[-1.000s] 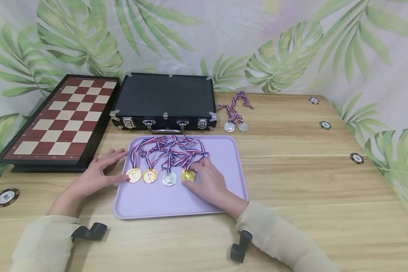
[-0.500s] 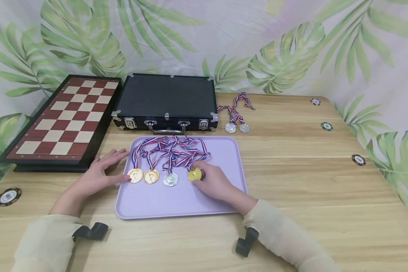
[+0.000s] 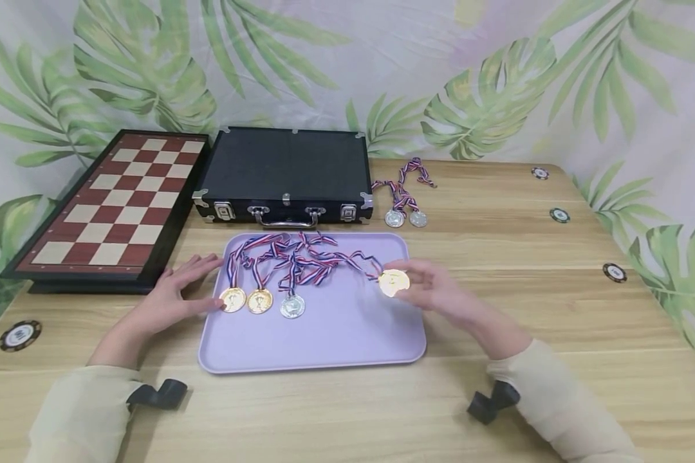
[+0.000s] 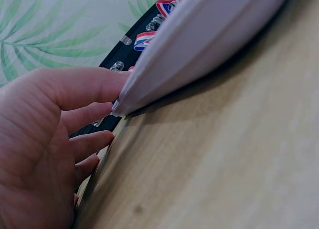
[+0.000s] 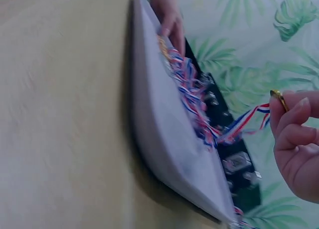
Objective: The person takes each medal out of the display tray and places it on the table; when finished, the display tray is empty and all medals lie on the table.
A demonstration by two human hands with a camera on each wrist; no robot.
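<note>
My right hand (image 3: 434, 292) pinches a gold medal (image 3: 394, 283) between thumb and fingers, above the right side of a lilac tray (image 3: 347, 341). Its striped ribbon (image 5: 244, 124) stretches leftward to a tangle of red, white and blue ribbons (image 3: 318, 263) on the tray. In the right wrist view the medal shows edge-on, lifted off the tray. My left hand (image 3: 170, 296) lies at the tray's left edge, fingers spread outside, thumb tip on the leftmost gold medal (image 3: 235, 298). Beside that lie another gold medal (image 3: 260, 301) and a silver medal (image 3: 292, 307).
Behind the tray stands a black case (image 3: 289, 161) with metal latches. A chessboard box (image 3: 116, 199) sits to its left. Two silver medals with ribbons (image 3: 404, 199) lie right of the case. Poker chips lie along the table's sides, one (image 3: 615, 272) at right, another (image 3: 20, 335) at left.
My right hand has lifted the gold medal and drawn it to the right, pulling part of its ribbon straight from the tangle. The left hand has stayed in place.
</note>
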